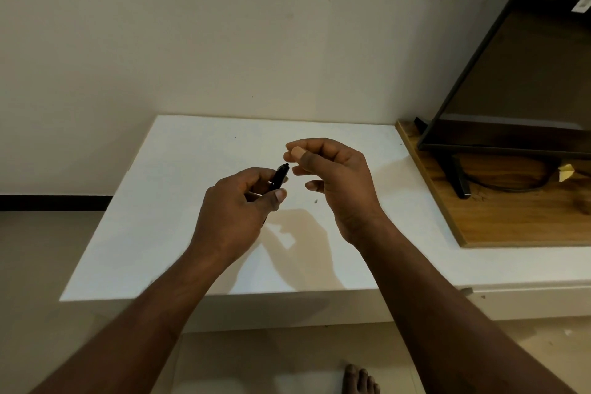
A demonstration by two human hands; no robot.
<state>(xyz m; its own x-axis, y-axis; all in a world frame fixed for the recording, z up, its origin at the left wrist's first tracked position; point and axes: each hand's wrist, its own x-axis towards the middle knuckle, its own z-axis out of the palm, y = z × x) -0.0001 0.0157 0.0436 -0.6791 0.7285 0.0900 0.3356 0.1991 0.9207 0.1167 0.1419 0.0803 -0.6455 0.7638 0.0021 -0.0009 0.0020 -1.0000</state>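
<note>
My left hand (238,208) grips a slim black pen-like object (279,176), its narrow tip pointing up and to the right out of my fingers. My right hand (332,176) hovers just right of that tip, thumb and forefinger pressed together; whether they pinch something small cannot be told. Both hands are held above a white tabletop (166,201). A tiny dark speck (315,201) lies on the table below my right hand.
A dark flat screen (518,73) on a stand sits on a wooden board (511,221) at the right, with a black cable and a yellow scrap beside it. A pale wall rises behind the table. My bare foot (359,379) shows on the floor.
</note>
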